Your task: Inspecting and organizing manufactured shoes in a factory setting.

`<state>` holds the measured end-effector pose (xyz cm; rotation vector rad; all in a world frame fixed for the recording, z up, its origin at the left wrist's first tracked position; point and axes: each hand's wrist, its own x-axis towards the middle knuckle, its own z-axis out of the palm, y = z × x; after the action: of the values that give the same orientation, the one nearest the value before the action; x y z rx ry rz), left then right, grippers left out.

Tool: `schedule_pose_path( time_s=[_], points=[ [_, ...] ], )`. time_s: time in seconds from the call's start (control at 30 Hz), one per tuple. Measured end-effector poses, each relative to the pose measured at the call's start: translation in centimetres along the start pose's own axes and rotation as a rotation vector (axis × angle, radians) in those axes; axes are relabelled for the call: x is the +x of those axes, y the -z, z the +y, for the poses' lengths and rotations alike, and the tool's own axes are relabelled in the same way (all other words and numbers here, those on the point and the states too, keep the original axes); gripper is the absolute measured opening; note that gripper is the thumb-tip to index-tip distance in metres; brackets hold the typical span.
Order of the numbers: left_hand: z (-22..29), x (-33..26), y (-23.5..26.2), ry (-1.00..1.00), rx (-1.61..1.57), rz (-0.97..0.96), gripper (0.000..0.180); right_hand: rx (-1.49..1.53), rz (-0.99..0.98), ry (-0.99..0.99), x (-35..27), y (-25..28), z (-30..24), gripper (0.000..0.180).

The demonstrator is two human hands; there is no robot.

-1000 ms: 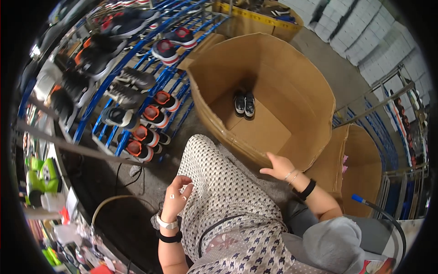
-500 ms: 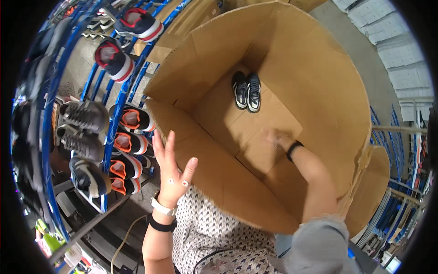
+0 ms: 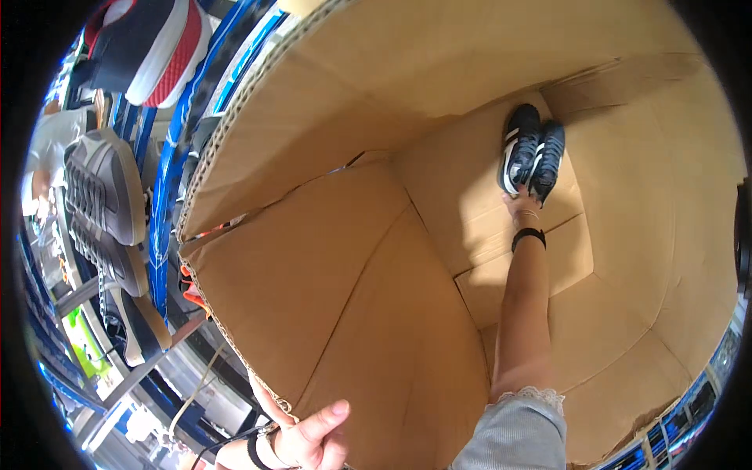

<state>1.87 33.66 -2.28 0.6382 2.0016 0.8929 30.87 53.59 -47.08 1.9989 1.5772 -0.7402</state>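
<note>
Deep inside a large cardboard box (image 3: 368,313), a pair of black shoes (image 3: 534,153) with white stripes rests on the bottom, side by side. My right hand (image 3: 523,202) reaches down to them and grips their near ends; its fingertips are partly hidden against the shoes. At the near left rim of the box is my left hand (image 3: 315,439), closed over the cardboard edge. Its thumb points in over the wall, while a finger lies along the outer side.
A blue rack stands left of the box, close to its rim. It bears a navy, white and red shoe (image 3: 149,51), grey lace-up shoes (image 3: 106,188) and a dark shoe (image 3: 133,321) lower down. The tall box walls surround my right arm.
I have leaned further over the box. My right hand has moved down and forward onto the shoes. My left hand, spread in the air before, has come to the box rim.
</note>
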Motion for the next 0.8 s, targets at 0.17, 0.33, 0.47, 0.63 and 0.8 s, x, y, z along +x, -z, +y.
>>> schedule_pose_path(
  time_s=[0.17,0.33,0.47,0.63,0.8],
  points=[
    [-0.8,0.0,1.1,-0.612,0.491,-0.231,0.068,-0.116,0.093,0.087,-4.3,-1.6,0.5,0.041],
    [-0.3,0.5,0.9,-0.751,0.552,-0.209,0.055,0.433,-0.118,0.034,-14.3,-4.0,0.2,0.054],
    [-0.8,1.1,0.8,-0.773,0.291,-0.163,0.062,0.619,-0.177,0.117,-20.5,-1.5,2.4,0.064],
    [-3.1,-4.6,3.7,-0.741,0.253,-0.027,0.065,1.087,-0.697,0.252,-27.9,7.3,6.5,0.046],
    [-10.2,-13.9,10.9,-0.523,0.289,-0.226,0.043,0.516,-0.217,0.297,-38.5,15.8,5.8,0.045]
  ],
)
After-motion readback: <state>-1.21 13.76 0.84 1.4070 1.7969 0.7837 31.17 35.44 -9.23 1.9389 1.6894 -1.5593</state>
